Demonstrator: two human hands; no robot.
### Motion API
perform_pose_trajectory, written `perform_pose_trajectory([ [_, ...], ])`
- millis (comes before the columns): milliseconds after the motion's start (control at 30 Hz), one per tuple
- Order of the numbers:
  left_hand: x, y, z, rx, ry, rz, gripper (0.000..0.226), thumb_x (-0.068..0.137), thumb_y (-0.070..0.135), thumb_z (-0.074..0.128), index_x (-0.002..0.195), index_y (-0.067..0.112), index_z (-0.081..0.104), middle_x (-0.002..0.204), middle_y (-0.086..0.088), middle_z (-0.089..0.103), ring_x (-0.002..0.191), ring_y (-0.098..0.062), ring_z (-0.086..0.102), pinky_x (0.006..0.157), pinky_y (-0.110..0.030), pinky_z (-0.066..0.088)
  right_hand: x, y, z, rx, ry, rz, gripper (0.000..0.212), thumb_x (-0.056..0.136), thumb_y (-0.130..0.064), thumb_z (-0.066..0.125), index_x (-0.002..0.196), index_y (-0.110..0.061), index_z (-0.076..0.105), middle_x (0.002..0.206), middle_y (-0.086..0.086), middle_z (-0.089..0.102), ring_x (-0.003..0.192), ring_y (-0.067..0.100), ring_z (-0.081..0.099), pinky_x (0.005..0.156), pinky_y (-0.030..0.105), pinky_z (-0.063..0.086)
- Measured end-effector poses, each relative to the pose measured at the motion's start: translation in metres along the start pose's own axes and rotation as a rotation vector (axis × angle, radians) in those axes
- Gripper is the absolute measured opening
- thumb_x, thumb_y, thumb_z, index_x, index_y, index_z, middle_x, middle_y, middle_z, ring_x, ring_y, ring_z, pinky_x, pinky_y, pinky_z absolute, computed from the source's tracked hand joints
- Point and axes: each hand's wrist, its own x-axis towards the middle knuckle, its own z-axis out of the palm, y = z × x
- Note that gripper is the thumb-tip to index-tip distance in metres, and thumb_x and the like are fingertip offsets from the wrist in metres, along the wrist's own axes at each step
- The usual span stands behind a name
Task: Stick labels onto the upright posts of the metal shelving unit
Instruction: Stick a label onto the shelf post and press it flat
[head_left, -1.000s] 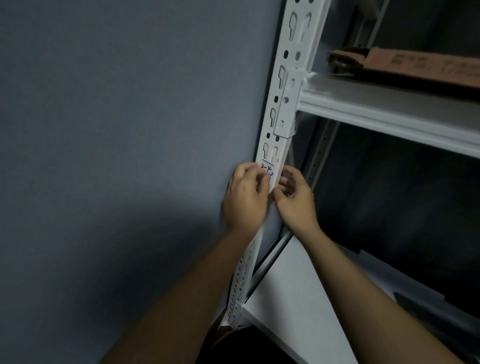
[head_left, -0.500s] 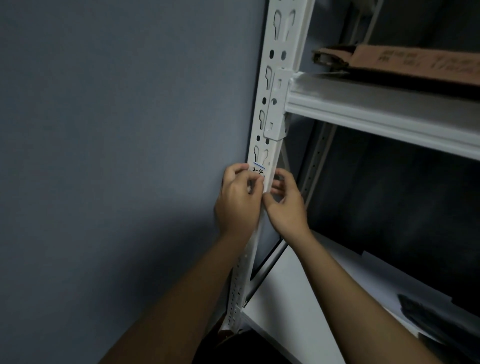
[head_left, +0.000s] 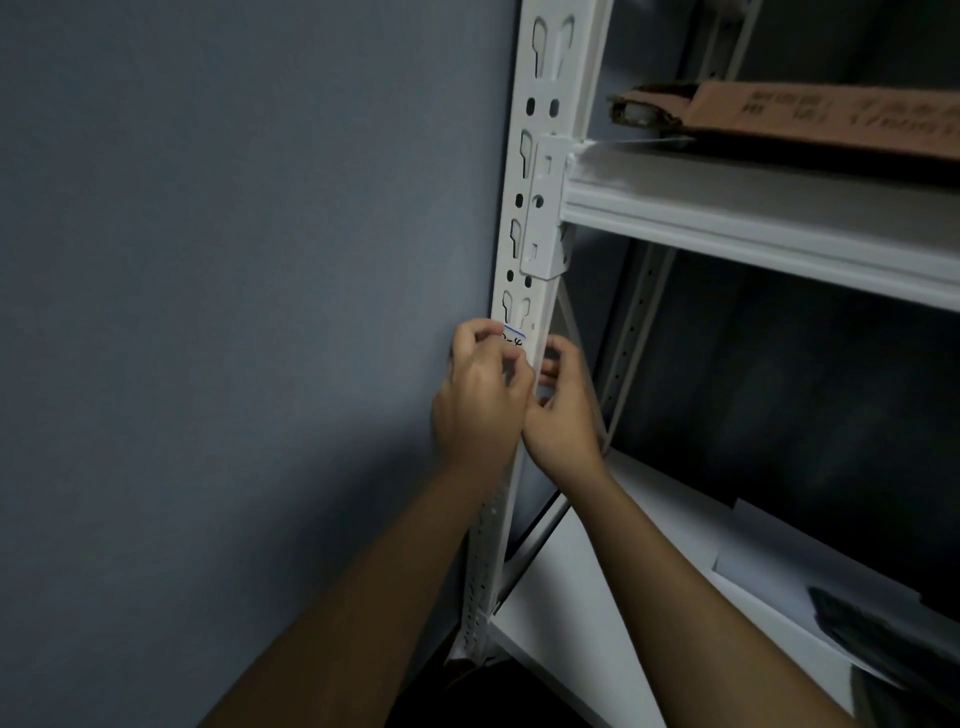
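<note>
A white slotted upright post (head_left: 543, 171) of the metal shelving unit runs down the middle of the view. A small white label (head_left: 514, 339) with a blue top edge and black handwriting lies against the post's front face. My left hand (head_left: 480, 397) has its fingers curled over the label's left part, with the thumb on it. My right hand (head_left: 563, 402) sits at the post's right edge, fingers curled behind it and thumb at the front. Most of the label is hidden by my left hand.
A grey-blue wall (head_left: 234, 312) fills the left. An upper white shelf (head_left: 753, 228) carries a brown cardboard box (head_left: 810, 122). A lower white shelf (head_left: 597, 597) holds white sheets (head_left: 810, 558) and a dark object (head_left: 883, 629) at the right. A rear post (head_left: 636, 322) stands behind.
Both hands have stayed together at the label on the post. My view has shifted, so the post and hands sit slightly further left and lower in the frame.
</note>
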Motion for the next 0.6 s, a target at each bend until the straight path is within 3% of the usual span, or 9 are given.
perform_pose_trajectory([
  [100,0.002,0.0001,0.0007,0.04,-0.002,0.017,0.007,0.083,0.019,0.064,0.083,0.013,0.059,0.122,0.005,0.048,0.095,-0.017,0.06,0.054,-0.011,0.026,0.0001,0.0019,0.0002,0.035,-0.006,0.004,0.046,0.087,-0.02,0.067,0.123,-0.033,0.043,0.123,-0.003,0.055,0.098,-0.005,0.056,0.077,0.014,0.048],
  [267,0.0074,-0.0005,-0.0033,0.008,0.01,-0.016,0.006,0.083,0.015,0.063,0.082,0.012,0.058,0.115,0.004,0.051,0.09,-0.017,0.06,0.061,-0.028,0.042,0.0014,0.0052,0.0015,0.012,0.014,-0.019,0.041,0.092,-0.014,0.06,0.125,-0.031,0.043,0.125,-0.001,0.055,0.097,-0.01,0.055,0.077,0.016,0.051],
  [467,0.0033,-0.008,-0.0033,-0.138,-0.013,0.004,0.011,0.09,0.018,0.062,0.094,0.01,0.069,0.12,0.004,0.053,0.097,-0.008,0.057,0.08,-0.021,0.048,0.002,0.006,0.0018,0.011,0.019,-0.008,0.04,0.094,-0.019,0.057,0.13,-0.027,0.042,0.125,0.0,0.054,0.098,-0.003,0.057,0.078,0.028,0.057],
  [600,0.0049,-0.0074,-0.002,-0.15,-0.012,-0.018,0.012,0.09,0.02,0.063,0.094,0.011,0.069,0.119,0.006,0.052,0.096,-0.006,0.057,0.079,-0.022,0.049,0.0024,0.0081,0.0029,0.019,0.02,-0.006,0.04,0.094,-0.02,0.057,0.129,-0.029,0.041,0.125,-0.002,0.054,0.1,-0.002,0.058,0.08,0.029,0.057],
])
